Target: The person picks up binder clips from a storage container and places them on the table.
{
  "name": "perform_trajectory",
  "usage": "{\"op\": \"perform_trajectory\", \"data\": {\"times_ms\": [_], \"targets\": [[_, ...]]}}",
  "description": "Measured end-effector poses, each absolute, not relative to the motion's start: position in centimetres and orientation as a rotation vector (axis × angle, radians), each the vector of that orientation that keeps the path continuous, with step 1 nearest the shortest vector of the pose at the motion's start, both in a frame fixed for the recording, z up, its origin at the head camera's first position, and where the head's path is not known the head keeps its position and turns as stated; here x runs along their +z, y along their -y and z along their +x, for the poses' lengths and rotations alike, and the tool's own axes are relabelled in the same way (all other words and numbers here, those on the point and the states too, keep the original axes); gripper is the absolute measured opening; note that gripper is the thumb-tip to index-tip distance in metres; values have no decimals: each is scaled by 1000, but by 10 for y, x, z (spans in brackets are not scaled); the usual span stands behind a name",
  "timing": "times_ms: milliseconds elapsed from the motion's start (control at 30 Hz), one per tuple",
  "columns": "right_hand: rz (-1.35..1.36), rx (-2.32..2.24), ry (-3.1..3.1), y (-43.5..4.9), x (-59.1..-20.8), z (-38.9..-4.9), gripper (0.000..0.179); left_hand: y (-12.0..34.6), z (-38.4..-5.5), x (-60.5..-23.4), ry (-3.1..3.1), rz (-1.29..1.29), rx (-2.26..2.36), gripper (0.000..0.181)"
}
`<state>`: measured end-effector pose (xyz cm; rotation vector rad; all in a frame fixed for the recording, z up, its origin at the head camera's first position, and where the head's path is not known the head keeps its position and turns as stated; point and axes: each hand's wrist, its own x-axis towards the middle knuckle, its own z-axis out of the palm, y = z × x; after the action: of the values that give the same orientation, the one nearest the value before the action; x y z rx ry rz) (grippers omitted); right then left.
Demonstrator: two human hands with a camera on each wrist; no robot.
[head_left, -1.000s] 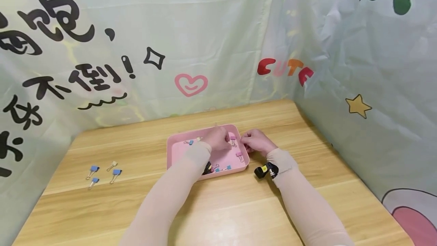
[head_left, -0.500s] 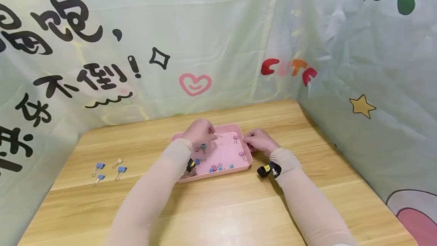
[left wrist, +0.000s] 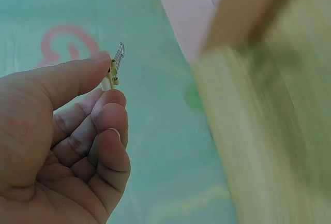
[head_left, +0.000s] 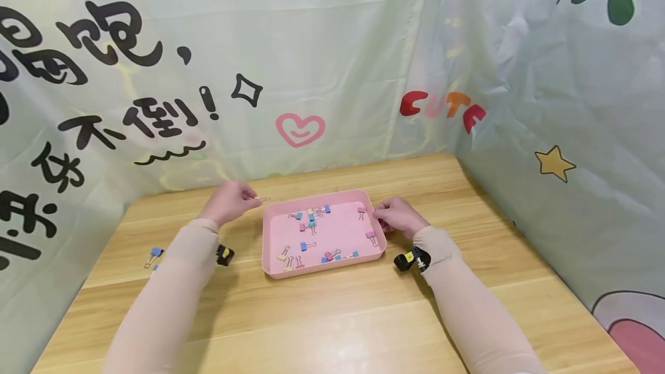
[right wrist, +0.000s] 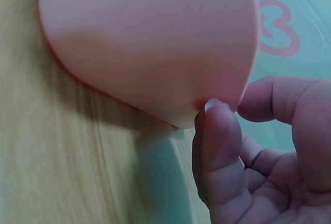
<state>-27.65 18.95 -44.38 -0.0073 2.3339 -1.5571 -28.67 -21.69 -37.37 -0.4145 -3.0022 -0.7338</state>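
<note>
My left hand [head_left: 231, 201] is off the tray's left end, above the back of the table. Its thumb and fingertips pinch a small cream binder clip [left wrist: 111, 74], wire handles pointing away from the hand. My right hand [head_left: 399, 215] is at the right end of the pink tray [head_left: 323, 270]. In the right wrist view, the thumb and a finger pinch the tray's edge. Inside the tray lie several binder clips in blue, teal, pink and cream, such as a pink one [head_left: 371, 235] near the right wall.
On the table's left side lies a blue binder clip [head_left: 156, 251], with another mostly hidden by the left sleeve [head_left: 171, 287]. Printed cloth walls [head_left: 332, 74] border the wooden table [head_left: 332, 322] at the back and right.
My left hand has lifted a cream clip out of the tray and moved left, past its left wall. The right hand stays at the tray's right edge. The view has shifted slightly.
</note>
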Motion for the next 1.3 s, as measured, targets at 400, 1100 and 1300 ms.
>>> {"op": "perform_trajectory", "data": {"times_ms": [400, 1100, 1300], "targets": [[-15, -1583, -2323, -190, -446, -277, 15, 303, -262, -400, 3032, -212, -696, 30], [9, -1602, -2304, -189, -446, -276, 15, 356, -231, -443, 3122, -86, -652, 26], [-12, -1596, -2314, -190, -447, -276, 16, 359, -230, -441, 3140, -80, -643, 29]]}}
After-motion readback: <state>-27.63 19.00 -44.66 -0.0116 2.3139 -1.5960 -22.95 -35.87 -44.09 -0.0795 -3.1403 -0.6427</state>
